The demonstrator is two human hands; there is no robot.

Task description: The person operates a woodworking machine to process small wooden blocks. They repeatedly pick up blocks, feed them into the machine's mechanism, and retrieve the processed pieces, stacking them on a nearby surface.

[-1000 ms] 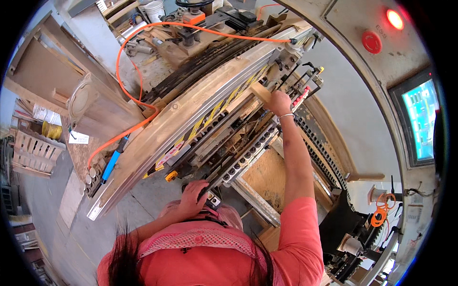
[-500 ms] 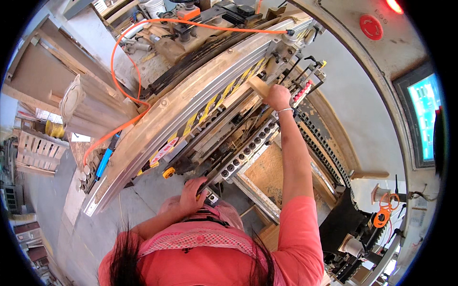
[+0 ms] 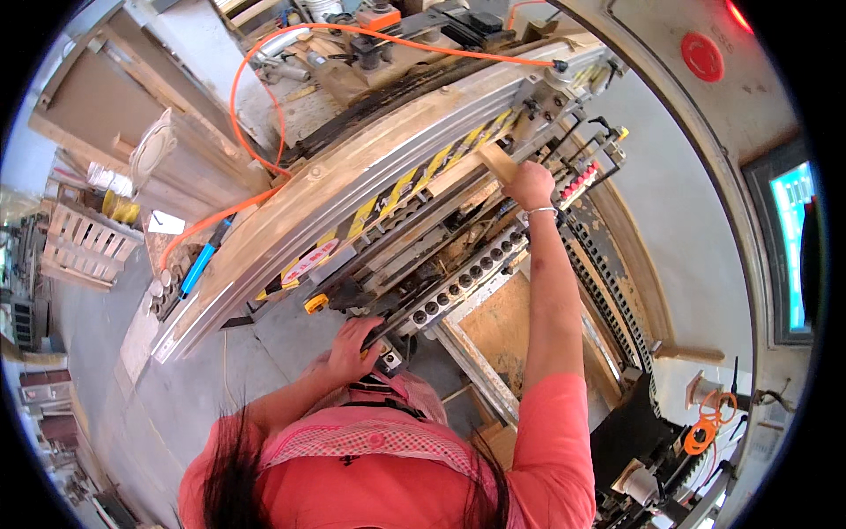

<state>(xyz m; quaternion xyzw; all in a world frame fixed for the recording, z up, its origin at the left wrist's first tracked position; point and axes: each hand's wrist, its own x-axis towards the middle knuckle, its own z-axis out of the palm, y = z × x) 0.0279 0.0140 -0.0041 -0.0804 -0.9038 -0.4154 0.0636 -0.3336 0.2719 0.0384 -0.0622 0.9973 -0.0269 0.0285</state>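
Observation:
My right hand, arm stretched forward, is closed on one end of a short, pale wooden block. The block lies across the machine's bed, close to a longer wooden strip. Low and nearer my body, my left hand has its fingers curled over the near end of a dark machine rail. A metal block sits beside those fingers. Some of the left fingertips are hidden behind the rail.
A long beam with a yellow-black striped guard crosses ahead of me. Along the bed runs a row of black round pads. An orange hose loops over the beam. To the right are a red stop button and a screen.
The whole view has shifted slightly, so the machine sits further right in the picture. Both hands keep their places on the wooden block and the rail.

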